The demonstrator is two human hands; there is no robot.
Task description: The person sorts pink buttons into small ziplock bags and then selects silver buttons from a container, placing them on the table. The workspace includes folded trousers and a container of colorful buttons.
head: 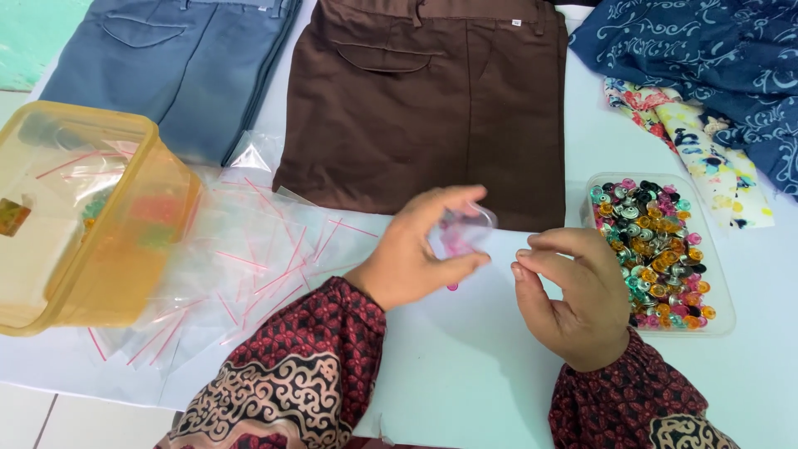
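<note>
My left hand (416, 254) holds a small clear plastic bag (462, 233) between thumb and fingers; pink bits show inside it, and one pink piece (452, 287) lies on the white table just below. My right hand (573, 295) hovers just to the right of the bag with its fingertips pinched together; I cannot tell whether anything is between them. Both arms wear dark red patterned sleeves. To the right of my right hand stands a clear tray (721, 320) full of several small coloured metallic buttons.
A heap of clear zip bags with red strips (249, 258) lies at the left beside a tipped yellow plastic container (91, 216). Folded brown trousers (424, 108), blue-grey trousers (183, 66) and patterned fabrics (706, 66) lie along the far side.
</note>
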